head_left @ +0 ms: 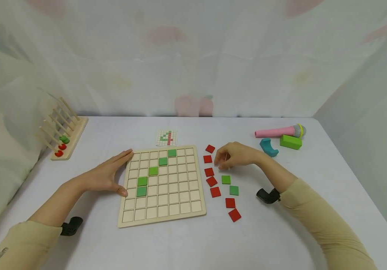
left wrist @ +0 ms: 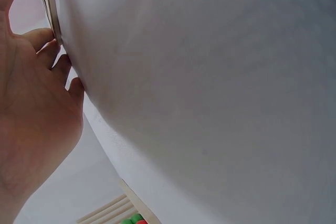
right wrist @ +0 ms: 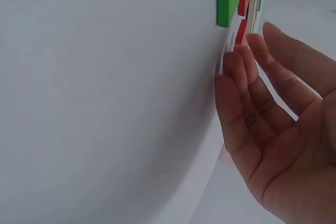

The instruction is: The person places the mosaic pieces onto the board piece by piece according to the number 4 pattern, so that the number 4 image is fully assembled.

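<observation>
On the table lies a wooden grid board (head_left: 171, 187), with a diagonal of several green tiles (head_left: 153, 171) in its squares. My left hand (head_left: 107, 174) rests at the board's left edge, thumb and fingers spread along it; the left wrist view shows its fingertips (left wrist: 76, 85) low by the tabletop. Right of the board, my right hand (head_left: 235, 153) hovers low beside a column of loose red tiles (head_left: 209, 172), fingers bent downward. Nothing shows between those fingers in the right wrist view, where a green tile (right wrist: 224, 1) stands out beyond the fingertips (right wrist: 227, 85).
Behind the board lies a small pattern card (head_left: 166, 138). A wooden peg stand (head_left: 75, 137) with red and green beads is at far left. At back right are a pink toy microphone (head_left: 276, 132), a green block (head_left: 290, 141) and a teal curved block (head_left: 268, 147).
</observation>
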{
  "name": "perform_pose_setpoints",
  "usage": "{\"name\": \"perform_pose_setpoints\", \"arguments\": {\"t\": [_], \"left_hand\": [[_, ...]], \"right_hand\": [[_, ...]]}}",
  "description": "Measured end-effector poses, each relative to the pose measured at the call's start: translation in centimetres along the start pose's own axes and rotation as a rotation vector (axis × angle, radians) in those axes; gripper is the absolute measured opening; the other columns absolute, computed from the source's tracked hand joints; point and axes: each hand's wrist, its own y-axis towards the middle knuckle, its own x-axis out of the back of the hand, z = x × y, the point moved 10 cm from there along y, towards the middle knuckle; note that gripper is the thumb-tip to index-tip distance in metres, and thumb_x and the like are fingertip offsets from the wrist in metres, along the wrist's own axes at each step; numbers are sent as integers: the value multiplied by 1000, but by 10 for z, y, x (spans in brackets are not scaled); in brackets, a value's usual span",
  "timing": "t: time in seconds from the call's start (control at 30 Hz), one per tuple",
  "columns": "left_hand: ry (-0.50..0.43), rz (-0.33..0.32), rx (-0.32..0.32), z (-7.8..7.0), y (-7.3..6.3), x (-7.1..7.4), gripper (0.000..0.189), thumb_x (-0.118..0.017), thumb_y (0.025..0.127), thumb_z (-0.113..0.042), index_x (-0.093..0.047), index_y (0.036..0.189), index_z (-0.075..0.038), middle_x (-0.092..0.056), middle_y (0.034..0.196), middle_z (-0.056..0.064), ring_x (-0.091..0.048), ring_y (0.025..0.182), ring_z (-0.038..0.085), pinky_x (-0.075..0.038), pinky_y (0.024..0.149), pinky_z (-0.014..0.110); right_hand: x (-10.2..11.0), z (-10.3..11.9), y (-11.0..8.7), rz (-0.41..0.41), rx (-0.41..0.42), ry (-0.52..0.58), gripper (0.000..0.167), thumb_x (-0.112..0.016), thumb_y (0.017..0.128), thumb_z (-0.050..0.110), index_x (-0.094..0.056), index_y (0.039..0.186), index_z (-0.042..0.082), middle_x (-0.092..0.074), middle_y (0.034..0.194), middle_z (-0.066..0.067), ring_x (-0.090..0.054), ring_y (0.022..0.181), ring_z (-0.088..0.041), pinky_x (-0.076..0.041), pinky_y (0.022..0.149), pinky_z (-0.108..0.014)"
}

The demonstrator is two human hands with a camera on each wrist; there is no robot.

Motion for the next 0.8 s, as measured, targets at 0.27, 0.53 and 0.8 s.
{"name": "perform_pose_setpoints", "arguments": {"t": [0.27, 0.53, 0.8], "left_hand": [[2, -1, 0, -1, -1, 1, 141, -86, 54, -65, -13, 159, -5, -8, 168, 15, -9, 153, 46, -17, 117, 70], [10, 5, -1, -4, -1, 1, 141, -85, 54, -65, -13, 159, -5, -8, 168, 16, -10, 153, 47, -17, 117, 69], [-6, 6, -2, -5, -2, 1, 141, -86, 54, -64, -12, 159, -5, -7, 168, 16, -9, 153, 47, -17, 117, 70]], "right_hand": [[-11, -7, -8, 75, 52, 50, 17, -72, 87, 13, -72, 103, 18, -65, 87, 0, -60, 83, -13, -52, 76, -25], [-20, -6, -12, 142, 130, 103, 26, -72, 85, 6, -74, 108, 18, -67, 103, -4, -57, 91, -16, -51, 78, -23], [-25, -4, -14, 182, 171, 112, 33, -74, 79, 2, -77, 107, 19, -62, 106, -7, -53, 95, -19, -49, 80, -24]]}}
